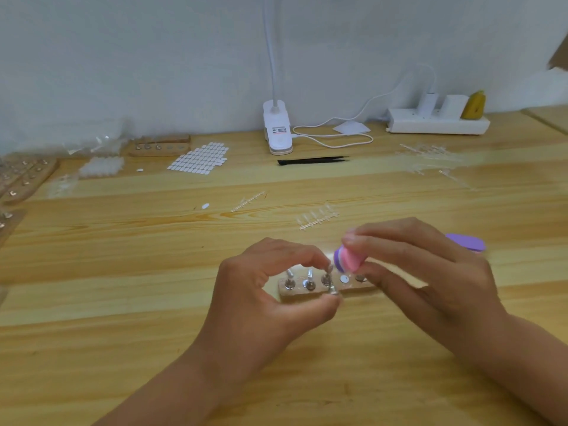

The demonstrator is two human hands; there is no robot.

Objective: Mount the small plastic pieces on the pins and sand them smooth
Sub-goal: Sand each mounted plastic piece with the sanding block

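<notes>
A small wooden pin holder (289,294) lies on the table in front of me, with three metal pins (309,281) standing in it, each topped by a clear plastic piece. My left hand (264,296) pinches one more pin (332,287) between thumb and forefinger, just above the holder. My right hand (424,272) grips a pink and purple sanding block (349,258), whose end sits against the top of that pin. A white adhesive dot (344,278) and an empty metal socket (359,277) show on the holder's right part.
Clear plastic sprues (318,218) lie beyond my hands, with more (430,155) at the back right. A purple file (467,242) sits right of my right hand. Black tweezers (312,160), a clip lamp (276,130), a power strip (436,121), a sticker sheet (199,158) and other wooden holders (159,146) line the back.
</notes>
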